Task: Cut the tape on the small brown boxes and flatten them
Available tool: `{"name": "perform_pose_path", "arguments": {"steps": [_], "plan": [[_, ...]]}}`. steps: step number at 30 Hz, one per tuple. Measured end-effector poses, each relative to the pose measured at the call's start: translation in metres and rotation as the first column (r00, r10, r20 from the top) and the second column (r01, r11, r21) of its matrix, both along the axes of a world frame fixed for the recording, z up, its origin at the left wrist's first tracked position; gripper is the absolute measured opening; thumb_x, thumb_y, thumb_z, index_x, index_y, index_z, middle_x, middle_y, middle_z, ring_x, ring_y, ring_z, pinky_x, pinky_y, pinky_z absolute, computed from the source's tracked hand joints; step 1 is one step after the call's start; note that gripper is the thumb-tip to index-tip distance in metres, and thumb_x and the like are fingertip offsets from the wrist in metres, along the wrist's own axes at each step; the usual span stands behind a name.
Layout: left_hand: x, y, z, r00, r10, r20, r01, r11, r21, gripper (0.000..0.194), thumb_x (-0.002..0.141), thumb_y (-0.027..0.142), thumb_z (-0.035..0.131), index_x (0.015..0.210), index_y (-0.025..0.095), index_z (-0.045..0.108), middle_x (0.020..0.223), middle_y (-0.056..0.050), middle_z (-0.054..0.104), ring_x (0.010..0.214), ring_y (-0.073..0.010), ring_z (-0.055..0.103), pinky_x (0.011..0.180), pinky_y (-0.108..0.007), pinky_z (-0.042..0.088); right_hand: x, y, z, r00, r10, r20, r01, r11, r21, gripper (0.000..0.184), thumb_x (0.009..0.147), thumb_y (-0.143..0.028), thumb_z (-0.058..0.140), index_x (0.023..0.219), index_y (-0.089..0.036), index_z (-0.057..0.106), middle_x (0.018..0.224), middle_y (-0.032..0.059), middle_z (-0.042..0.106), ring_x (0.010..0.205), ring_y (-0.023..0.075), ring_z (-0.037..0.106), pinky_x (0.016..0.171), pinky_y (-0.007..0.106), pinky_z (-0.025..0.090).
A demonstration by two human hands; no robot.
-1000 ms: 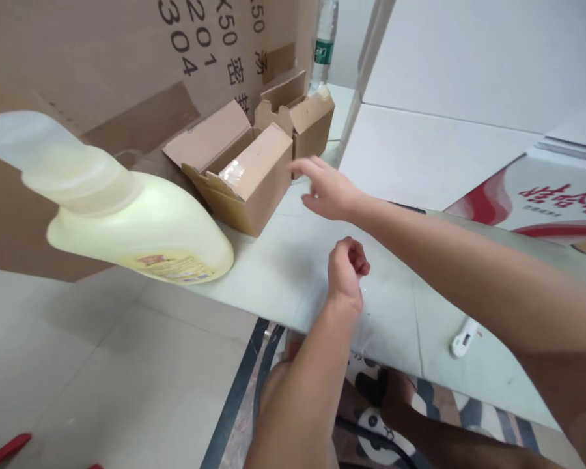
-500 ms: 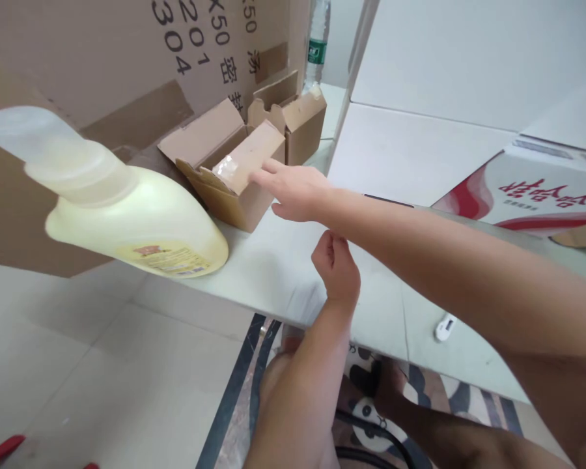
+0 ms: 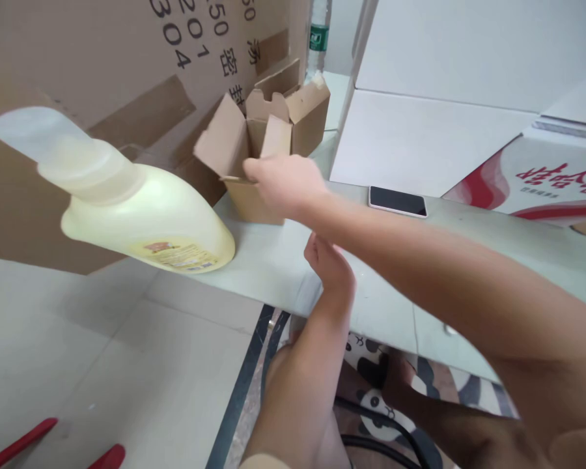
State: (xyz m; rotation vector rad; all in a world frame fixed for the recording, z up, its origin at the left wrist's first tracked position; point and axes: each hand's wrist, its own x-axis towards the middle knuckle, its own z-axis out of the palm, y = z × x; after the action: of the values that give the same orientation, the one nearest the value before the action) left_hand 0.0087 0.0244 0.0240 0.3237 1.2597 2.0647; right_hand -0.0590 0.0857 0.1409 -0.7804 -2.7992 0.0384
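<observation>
My right hand (image 3: 288, 187) has its fingers curled over the near edge of a small open cardboard box (image 3: 251, 202) and seems to grip it. The box's left flap (image 3: 223, 140) stands up and leans outward; another flap rises behind my fingers. Below my right wrist, my left hand (image 3: 331, 264) is bent inward and closed over the bench. Whatever it may hold is hidden. A second open cardboard box (image 3: 312, 120) stands right behind the first one. To the left is a pale yellow pump-type bottle (image 3: 151, 215) with a translucent top.
The pale bench (image 3: 258, 257) bears a phone (image 3: 398, 201) behind my right forearm. A large printed carton (image 3: 127, 58) stands at the left back, a water bottle (image 3: 318, 39) behind the boxes. A red-and-white carton (image 3: 542, 176) is at right. Red objects (image 3: 108, 458) lie low on the left.
My right hand's fingers have curled from outstretched to closed on the box edge. The box has turned and shifted right, its left flap more upright. My left hand stays closed. The view has shifted slightly.
</observation>
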Motion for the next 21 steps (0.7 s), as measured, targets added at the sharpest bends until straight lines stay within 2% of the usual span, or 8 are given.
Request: {"name": "perform_pose_path", "arguments": {"steps": [3, 6, 8, 11, 14, 16, 18, 21], "plan": [[-0.004, -0.012, 0.013, 0.982, 0.152, -0.108, -0.148, 0.988, 0.047, 0.035, 0.087, 0.026, 0.048, 0.058, 0.023, 0.028, 0.053, 0.005, 0.024, 0.051, -0.0115, 0.026, 0.050, -0.028, 0.024, 0.055, 0.008, -0.002, 0.987, -0.149, 0.054, 0.146, 0.987, 0.069, 0.018, 0.091, -0.018, 0.048, 0.096, -0.023, 0.065, 0.085, 0.0061, 0.074, 0.071, 0.0228, 0.067, 0.057, 0.030, 0.036], [-0.007, -0.027, 0.022, 0.884, 0.145, -0.445, -0.074, 0.982, 0.173, 0.033, 0.087, 0.022, 0.052, 0.058, 0.022, 0.037, 0.051, 0.005, 0.031, 0.049, -0.0109, 0.029, 0.051, -0.029, 0.023, 0.126, 0.007, -0.008, 0.963, -0.267, -0.016, 0.268, 0.960, 0.087, 0.017, 0.090, -0.025, 0.050, 0.096, -0.024, 0.067, 0.083, 0.0068, 0.076, 0.067, 0.0241, 0.067, 0.056, 0.032, 0.039], [-0.008, -0.035, 0.027, 0.802, 0.186, -0.567, -0.068, 0.972, 0.223, 0.033, 0.091, 0.021, 0.050, 0.060, 0.022, 0.040, 0.052, 0.004, 0.034, 0.049, -0.0117, 0.032, 0.053, -0.030, 0.027, 0.176, -0.002, -0.014, 0.964, -0.221, -0.149, 0.231, 0.972, 0.050, 0.018, 0.084, -0.023, 0.051, 0.094, -0.026, 0.066, 0.094, 0.0070, 0.079, 0.067, 0.0232, 0.069, 0.057, 0.034, 0.045], [-0.014, -0.038, 0.036, 0.702, 0.341, -0.625, -0.179, 0.934, 0.309, 0.031, 0.094, 0.024, 0.046, 0.063, 0.023, 0.044, 0.059, 0.001, 0.043, 0.060, -0.0155, 0.043, 0.065, -0.031, 0.038, 0.248, -0.028, -0.024, 0.954, -0.168, -0.250, 0.177, 0.984, 0.012, 0.016, 0.070, -0.020, 0.057, 0.082, -0.028, 0.063, 0.118, 0.0066, 0.077, 0.070, 0.0237, 0.073, 0.052, 0.035, 0.051], [-0.023, -0.029, 0.041, 0.665, 0.425, -0.614, -0.308, 0.905, 0.294, 0.019, 0.091, 0.030, 0.050, 0.074, 0.023, 0.056, 0.080, -0.004, 0.057, 0.085, -0.0206, 0.055, 0.088, -0.036, 0.043, 0.309, -0.056, -0.028, 0.914, -0.307, -0.263, 0.307, 0.951, -0.043, 0.027, 0.058, -0.015, 0.058, 0.078, -0.032, 0.061, 0.122, 0.0046, 0.076, 0.076, 0.0277, 0.076, 0.046, 0.036, 0.050], [-0.026, -0.020, 0.041, 0.773, 0.284, -0.568, -0.217, 0.959, 0.183, 0.016, 0.089, 0.035, 0.054, 0.086, 0.022, 0.063, 0.096, -0.007, 0.064, 0.099, -0.0225, 0.059, 0.095, -0.037, 0.044, 0.340, -0.070, -0.029, 0.910, -0.287, -0.300, 0.268, 0.958, -0.101, 0.027, 0.055, -0.016, 0.059, 0.075, -0.035, 0.062, 0.113, 0.0058, 0.078, 0.078, 0.0312, 0.077, 0.044, 0.039, 0.050], [-0.024, -0.012, 0.037, 0.882, -0.035, -0.470, 0.099, 0.989, 0.113, 0.027, 0.089, 0.044, 0.054, 0.096, 0.022, 0.068, 0.103, -0.008, 0.069, 0.103, -0.0233, 0.063, 0.094, -0.037, 0.047, 0.360, -0.078, -0.028, 0.904, -0.252, -0.347, 0.212, 0.966, -0.151, 0.022, 0.060, -0.017, 0.060, 0.071, -0.036, 0.062, 0.109, 0.0088, 0.079, 0.083, 0.0339, 0.077, 0.049, 0.042, 0.054], [-0.012, -0.006, 0.033, 0.814, -0.440, -0.379, 0.508, 0.856, 0.098, 0.049, 0.091, 0.061, 0.044, 0.091, 0.022, 0.074, 0.099, -0.010, 0.074, 0.101, -0.0259, 0.068, 0.094, -0.040, 0.050, 0.372, -0.081, -0.031, 0.863, -0.312, -0.398, 0.247, 0.946, -0.208, 0.015, 0.072, -0.020, 0.063, 0.075, -0.035, 0.064, 0.117, 0.0110, 0.076, 0.097, 0.0343, 0.075, 0.064, 0.046, 0.059]]}}
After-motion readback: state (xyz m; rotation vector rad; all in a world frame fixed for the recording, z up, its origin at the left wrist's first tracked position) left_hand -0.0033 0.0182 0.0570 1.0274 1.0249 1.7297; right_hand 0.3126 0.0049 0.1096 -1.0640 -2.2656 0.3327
